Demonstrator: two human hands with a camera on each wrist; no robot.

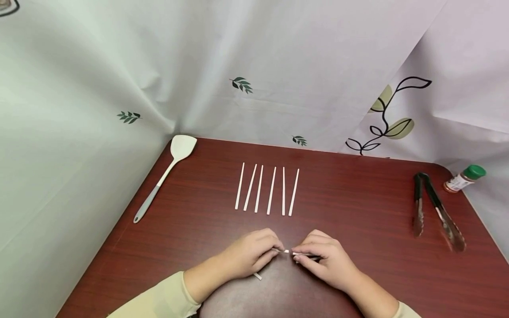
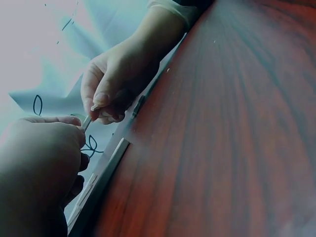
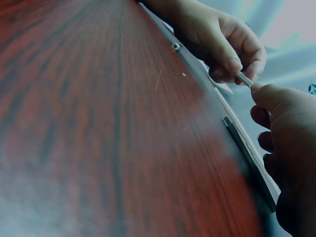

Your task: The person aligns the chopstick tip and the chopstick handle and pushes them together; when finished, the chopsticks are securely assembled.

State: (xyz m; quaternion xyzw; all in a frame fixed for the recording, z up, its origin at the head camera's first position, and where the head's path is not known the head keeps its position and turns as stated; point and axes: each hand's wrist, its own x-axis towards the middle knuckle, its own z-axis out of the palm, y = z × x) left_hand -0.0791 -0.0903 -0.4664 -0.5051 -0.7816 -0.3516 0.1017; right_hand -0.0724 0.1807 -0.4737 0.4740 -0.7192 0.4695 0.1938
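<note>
In the head view, my left hand (image 1: 254, 254) pinches a slim white stick (image 1: 286, 251) between thumb and fingers. Facing it, my right hand (image 1: 328, 260) pinches another thin white piece (image 1: 297, 254), its tip a small gap from the left one. From the left wrist, a short pale length (image 2: 87, 122) shows between the fingertips of both hands. Another white stick (image 1: 257, 276) pokes out from beneath the left hand on the table. A dark stick (image 3: 249, 158) lies under the right hand, beside a white strip.
Several white sticks (image 1: 271, 190) lie in a row beyond the hands. A white spatula (image 1: 184, 146) with a grey handle is at the left edge. On the right are black-handled metal tongs (image 1: 441, 207) and a green-capped jar (image 1: 461, 180). Printed fabric (image 1: 278, 53) hangs behind the table (image 1: 207, 185).
</note>
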